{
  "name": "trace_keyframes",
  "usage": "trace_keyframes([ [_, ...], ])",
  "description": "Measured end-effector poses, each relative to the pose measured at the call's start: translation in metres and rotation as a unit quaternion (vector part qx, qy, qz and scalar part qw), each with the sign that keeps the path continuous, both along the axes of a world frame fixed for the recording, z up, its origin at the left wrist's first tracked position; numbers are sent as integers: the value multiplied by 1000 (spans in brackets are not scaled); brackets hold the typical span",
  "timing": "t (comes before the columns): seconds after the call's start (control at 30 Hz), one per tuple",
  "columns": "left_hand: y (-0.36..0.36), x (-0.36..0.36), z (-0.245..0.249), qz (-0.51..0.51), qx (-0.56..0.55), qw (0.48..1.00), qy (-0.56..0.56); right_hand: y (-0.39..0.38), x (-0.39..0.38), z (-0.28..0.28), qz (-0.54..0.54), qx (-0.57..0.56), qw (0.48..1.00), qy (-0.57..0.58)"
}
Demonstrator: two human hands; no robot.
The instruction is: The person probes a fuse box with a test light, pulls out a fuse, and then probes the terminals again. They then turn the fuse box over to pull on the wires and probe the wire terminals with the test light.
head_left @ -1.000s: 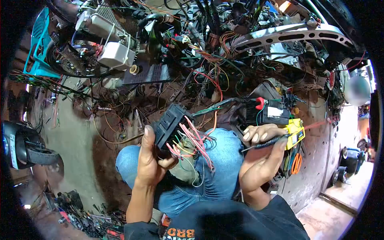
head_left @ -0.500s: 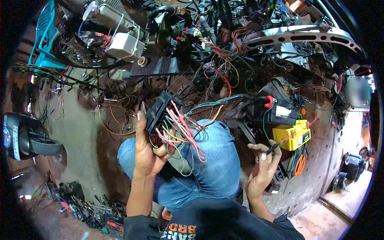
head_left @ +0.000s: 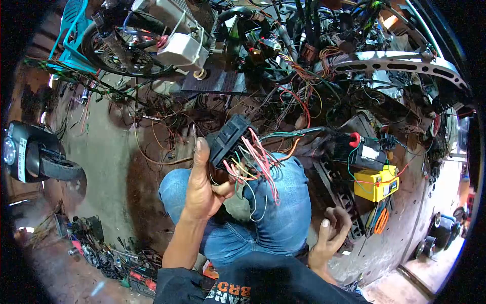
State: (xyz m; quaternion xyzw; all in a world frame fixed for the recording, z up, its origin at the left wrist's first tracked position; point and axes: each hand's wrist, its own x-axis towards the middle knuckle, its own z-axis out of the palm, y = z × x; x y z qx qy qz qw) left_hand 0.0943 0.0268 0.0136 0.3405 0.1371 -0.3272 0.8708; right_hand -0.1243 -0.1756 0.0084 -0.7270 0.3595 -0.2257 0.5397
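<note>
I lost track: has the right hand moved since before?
Yes. The right hand dropped down and left, away from the yellow box it was beside.

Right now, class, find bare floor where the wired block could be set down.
Bare concrete floor for the wired block lies between the knee and the black headlamp unit. Another strip lies lower right, beyond the yellow battery. The wire tangle ahead and tool pile lower left are crowded.
</note>
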Motion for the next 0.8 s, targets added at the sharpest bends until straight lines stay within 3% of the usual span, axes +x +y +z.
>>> trace_keyframes([
  [0.13, -2, -4, 7, -21, 50, 998, -8, 2, 37, 36, 199, -209, 954, -83],
  [0.23, 1, -4, 8, -42, 68, 997, -9, 13, 78, 65, 315, -242, 914, -79],
  [0.4, 7, -7, 16, -49, 89, 995, -3, 36, 117, 76, 325, -265, 908, -12],
  [0.63, 9, 2, 17, -87, 28, 994, 61, 17, 113, 68, 285, -298, 908, -70],
  [0.8, 4, -5, 14, -93, 30, 995, -26, 11, 105, 76, 334, -299, 881, -153],
])
